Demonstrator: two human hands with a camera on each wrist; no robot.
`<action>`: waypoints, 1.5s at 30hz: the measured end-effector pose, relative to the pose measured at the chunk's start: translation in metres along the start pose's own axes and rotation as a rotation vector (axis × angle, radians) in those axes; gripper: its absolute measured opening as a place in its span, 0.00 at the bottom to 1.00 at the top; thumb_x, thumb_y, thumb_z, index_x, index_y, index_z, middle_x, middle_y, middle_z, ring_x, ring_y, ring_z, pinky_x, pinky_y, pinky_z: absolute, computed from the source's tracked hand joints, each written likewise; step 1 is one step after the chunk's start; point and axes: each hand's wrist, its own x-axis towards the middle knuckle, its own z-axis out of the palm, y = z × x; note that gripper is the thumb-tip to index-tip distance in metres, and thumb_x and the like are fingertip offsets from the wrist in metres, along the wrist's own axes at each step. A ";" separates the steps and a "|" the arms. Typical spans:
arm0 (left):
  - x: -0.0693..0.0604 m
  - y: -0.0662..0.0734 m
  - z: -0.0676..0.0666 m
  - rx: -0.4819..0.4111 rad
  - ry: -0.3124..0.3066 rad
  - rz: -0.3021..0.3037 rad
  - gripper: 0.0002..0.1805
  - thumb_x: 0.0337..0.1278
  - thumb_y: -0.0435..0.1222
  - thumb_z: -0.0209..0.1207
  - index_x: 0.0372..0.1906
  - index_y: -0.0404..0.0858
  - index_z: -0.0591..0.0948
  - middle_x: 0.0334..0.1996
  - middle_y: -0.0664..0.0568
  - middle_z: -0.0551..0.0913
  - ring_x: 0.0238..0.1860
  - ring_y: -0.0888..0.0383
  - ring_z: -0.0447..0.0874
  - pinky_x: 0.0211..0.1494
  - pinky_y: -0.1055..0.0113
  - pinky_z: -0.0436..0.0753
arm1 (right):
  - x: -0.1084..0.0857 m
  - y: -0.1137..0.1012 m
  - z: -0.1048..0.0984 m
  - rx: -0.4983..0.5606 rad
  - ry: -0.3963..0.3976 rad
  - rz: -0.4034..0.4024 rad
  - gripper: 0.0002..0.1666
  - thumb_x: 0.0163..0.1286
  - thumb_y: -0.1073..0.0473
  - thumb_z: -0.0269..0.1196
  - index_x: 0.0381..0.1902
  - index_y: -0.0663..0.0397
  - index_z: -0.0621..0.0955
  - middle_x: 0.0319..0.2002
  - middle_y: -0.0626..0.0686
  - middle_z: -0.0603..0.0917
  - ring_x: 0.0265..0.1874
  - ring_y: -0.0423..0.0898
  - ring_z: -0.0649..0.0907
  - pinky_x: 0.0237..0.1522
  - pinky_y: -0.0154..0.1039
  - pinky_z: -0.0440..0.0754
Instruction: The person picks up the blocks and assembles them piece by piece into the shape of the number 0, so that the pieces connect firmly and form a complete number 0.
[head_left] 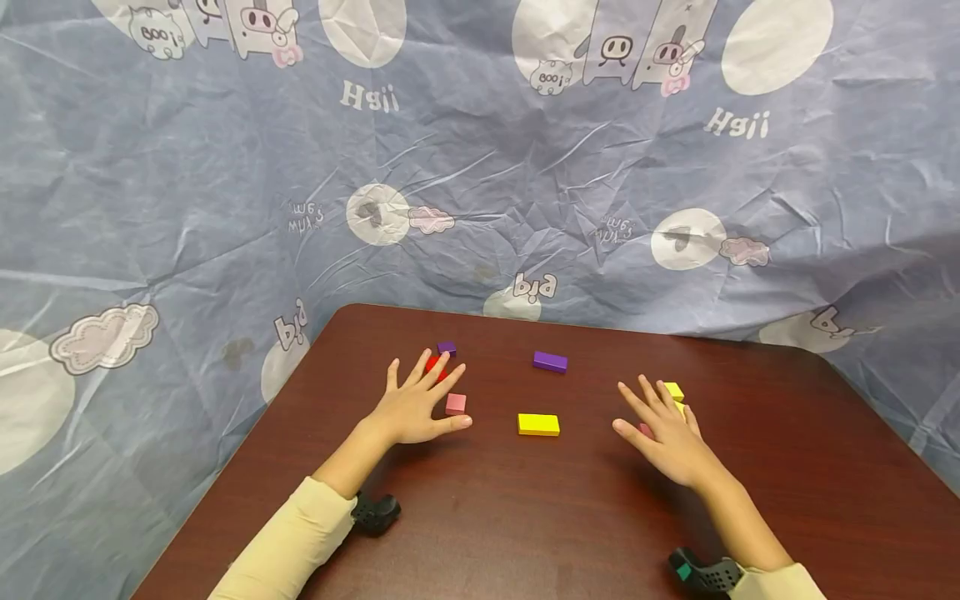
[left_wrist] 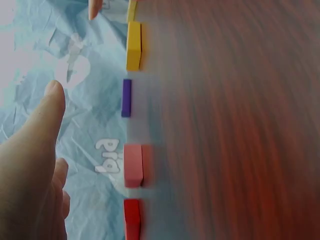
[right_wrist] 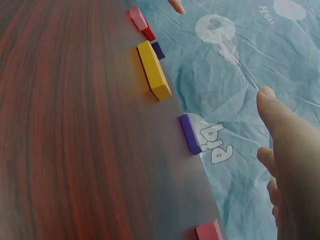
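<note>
Fingers spread, my left hand (head_left: 412, 410) hovers over the left side of the table and holds nothing. By its fingertips lie a small purple block (head_left: 447, 348), a red block (head_left: 432, 363) partly covered by the fingers, and a pink block (head_left: 456, 404). My right hand (head_left: 670, 437) hovers likewise on the right, its fingers extended. Partly behind it are a yellow block (head_left: 674, 390), a second yellow piece and a pinkish-red block (head_left: 646, 431). Between the hands sit a yellow oblong block (head_left: 538, 425) and, farther back, a purple oblong block (head_left: 551, 362).
The dark red-brown wooden table (head_left: 517, 517) ends at a blue-grey printed cloth (head_left: 480, 167) hanging behind it. Black straps with camera mounts (head_left: 378, 514) sit on both wrists.
</note>
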 end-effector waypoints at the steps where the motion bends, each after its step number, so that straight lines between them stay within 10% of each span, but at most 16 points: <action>1: 0.000 0.002 0.000 -0.005 -0.002 0.005 0.48 0.56 0.73 0.42 0.78 0.58 0.47 0.78 0.57 0.38 0.76 0.51 0.27 0.67 0.35 0.28 | 0.001 -0.001 0.001 0.002 0.000 -0.002 0.39 0.74 0.38 0.51 0.77 0.39 0.56 0.77 0.59 0.45 0.75 0.61 0.39 0.61 0.75 0.32; 45: 0.034 0.072 0.024 -0.007 -0.072 0.183 0.50 0.55 0.74 0.42 0.78 0.56 0.49 0.77 0.54 0.47 0.77 0.52 0.33 0.69 0.34 0.34 | 0.037 -0.056 0.053 -0.017 -0.057 -0.138 0.43 0.70 0.32 0.52 0.75 0.47 0.63 0.75 0.59 0.55 0.74 0.62 0.50 0.64 0.72 0.45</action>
